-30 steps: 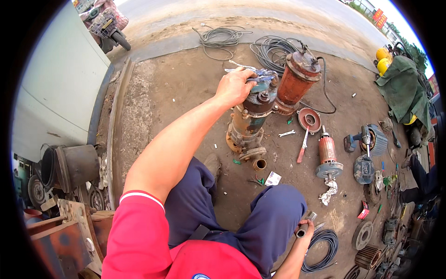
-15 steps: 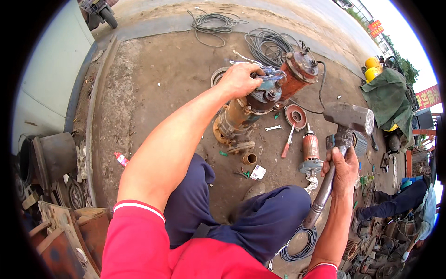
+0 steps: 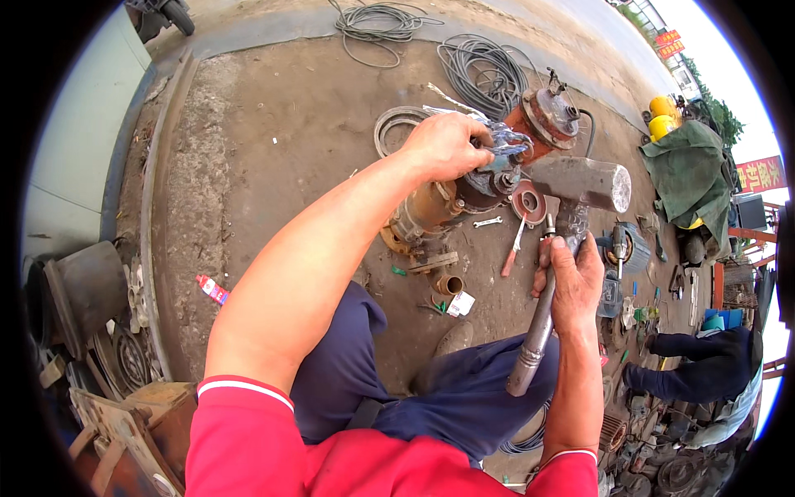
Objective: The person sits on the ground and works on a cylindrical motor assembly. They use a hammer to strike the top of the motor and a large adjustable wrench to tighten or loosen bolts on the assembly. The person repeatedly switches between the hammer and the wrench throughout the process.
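Note:
My right hand (image 3: 571, 282) is wrapped around the metal handle of a sledgehammer (image 3: 534, 352). Its heavy steel head is raised to the right of a submersible pump (image 3: 426, 217) with a rusty tan body and a blue-grey top. Over that top, my left hand (image 3: 447, 147) is closed, with a small dark tip showing between the fingers; what it grips is mostly hidden. Bundled wires in clear plastic (image 3: 507, 139) lie against its fingertips. Right behind stands an orange-red motor housing (image 3: 542, 116). The hammer and my right hand largely cover a red motor rotor.
Coiled cables (image 3: 480, 74) lie beyond the pump. On the ground are a wrench (image 3: 488, 222), a red-handled tool (image 3: 511, 258) resting on a round flange (image 3: 528, 203), and a brass-coloured sleeve (image 3: 449, 285). A bent-over person (image 3: 700, 364) is among scattered parts at right.
My right hand has carried the sledgehammer left and closer to the pump. My left hand stays at the pump's top. The person at right has shifted.

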`<action>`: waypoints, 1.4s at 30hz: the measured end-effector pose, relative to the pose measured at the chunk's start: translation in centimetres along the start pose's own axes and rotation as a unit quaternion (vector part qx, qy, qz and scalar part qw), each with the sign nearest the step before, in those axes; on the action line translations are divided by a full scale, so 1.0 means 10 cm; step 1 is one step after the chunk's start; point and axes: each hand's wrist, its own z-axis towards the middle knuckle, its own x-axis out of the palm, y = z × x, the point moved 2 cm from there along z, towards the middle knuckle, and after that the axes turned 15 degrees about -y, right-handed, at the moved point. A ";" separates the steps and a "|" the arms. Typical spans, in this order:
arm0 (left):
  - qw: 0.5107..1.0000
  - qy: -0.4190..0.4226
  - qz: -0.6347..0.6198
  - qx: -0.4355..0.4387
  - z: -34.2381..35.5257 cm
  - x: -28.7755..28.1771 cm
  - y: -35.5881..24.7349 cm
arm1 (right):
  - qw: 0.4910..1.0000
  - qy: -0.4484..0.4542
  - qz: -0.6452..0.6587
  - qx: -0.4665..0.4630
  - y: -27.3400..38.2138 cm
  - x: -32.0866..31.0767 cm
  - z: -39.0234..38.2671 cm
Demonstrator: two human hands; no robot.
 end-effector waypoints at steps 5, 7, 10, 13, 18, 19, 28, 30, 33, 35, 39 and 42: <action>0.997 0.069 0.003 0.016 0.11 -0.05 0.00 | 0.994 0.060 -0.095 0.015 0.08 0.02 0.06; 0.995 0.097 -0.004 0.029 0.13 -0.11 0.01 | 0.991 0.072 -0.116 -0.002 0.28 -0.02 0.11; 0.991 0.127 0.016 0.032 0.16 -0.16 0.02 | 0.987 0.066 -0.145 -0.035 0.54 0.02 0.09; 0.990 0.134 0.011 0.040 0.17 -0.17 -0.01 | 0.979 0.108 -0.172 -0.032 0.51 0.07 0.16; 0.991 0.128 0.004 0.048 0.18 -0.17 0.05 | 0.969 0.123 -0.213 -0.008 0.74 0.17 0.28; 0.990 0.132 0.003 0.043 0.18 -0.17 0.04 | 0.972 0.119 -0.200 -0.022 0.72 0.14 0.29; 0.990 0.134 0.002 0.045 0.20 -0.15 0.06 | 0.967 0.146 -0.206 0.027 0.91 0.20 0.35; 0.990 0.135 0.003 0.037 0.18 -0.12 0.07 | 0.974 0.143 -0.175 0.019 0.89 0.16 0.37; 0.990 0.134 -0.004 0.039 0.19 -0.15 0.01 | 0.949 0.181 -0.238 0.096 0.87 0.11 0.51; 0.989 0.143 -0.011 0.040 0.19 -0.18 0.07 | 0.959 0.174 -0.195 0.105 0.95 0.13 0.58; 0.991 0.135 0.004 0.017 0.17 -0.18 0.01 | 0.970 0.151 -0.170 0.084 0.97 0.10 0.46; 0.990 0.141 0.008 0.028 0.18 -0.18 0.00 | 0.955 0.189 -0.207 0.093 0.82 0.10 0.53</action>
